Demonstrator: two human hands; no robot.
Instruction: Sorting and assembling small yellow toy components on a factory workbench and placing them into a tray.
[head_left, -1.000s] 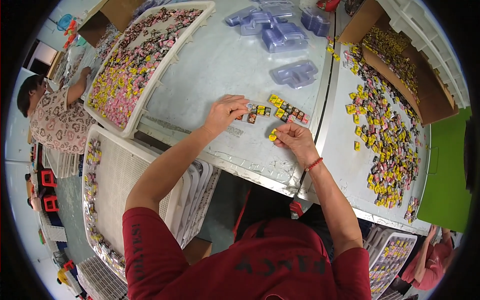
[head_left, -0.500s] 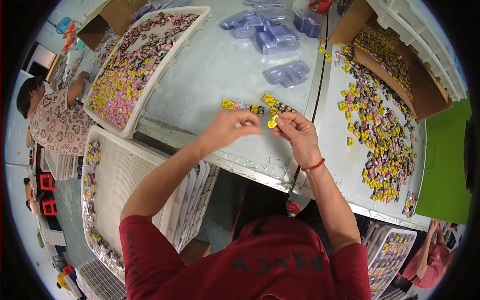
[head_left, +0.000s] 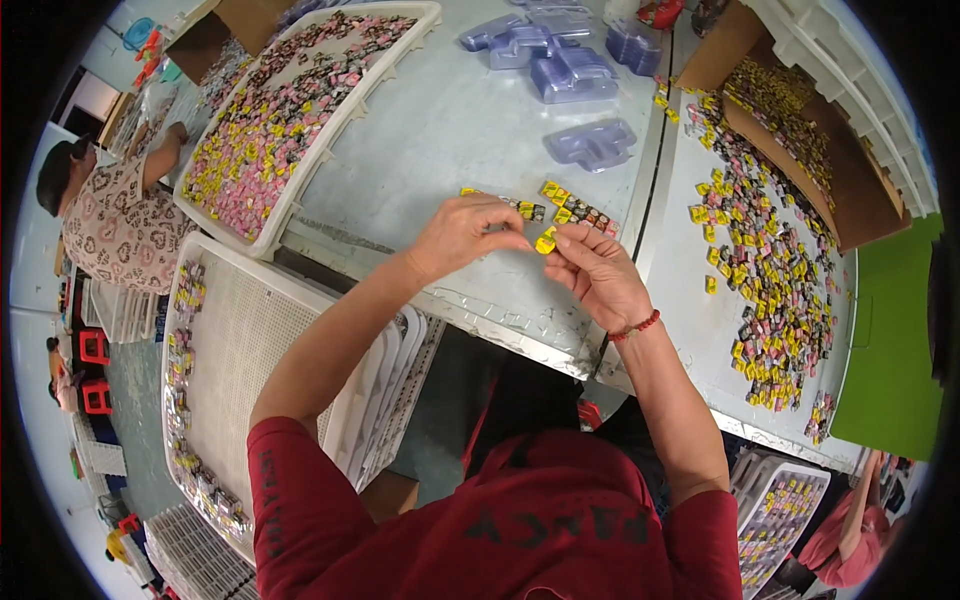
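My right hand [head_left: 603, 275], with a red beaded bracelet at the wrist, pinches a small yellow block [head_left: 546, 240] between thumb and fingers. My left hand [head_left: 465, 237] is just left of that block, its thumb and forefinger apart and the thumb tip close to it; whether they touch I cannot tell. Nothing shows in the left fingers. Beyond my hands, a row of small black, pink and yellow blocks [head_left: 592, 215] lies on the table. A second short row [head_left: 527, 209] is partly hidden behind my left hand.
Clear plastic trays [head_left: 590, 145] lie farther back. Loose blocks [head_left: 770, 300] spread on the right beside a cardboard box [head_left: 860, 190]. A white crate of blocks [head_left: 290, 215] stands at left, above a perforated tray [head_left: 250, 330]. A co-worker [head_left: 125, 220] works at far left.
My left hand has come closer to the yellow block in my right hand, its thumb now near the block. The right hand keeps its pinch. The whole view has shifted slightly.
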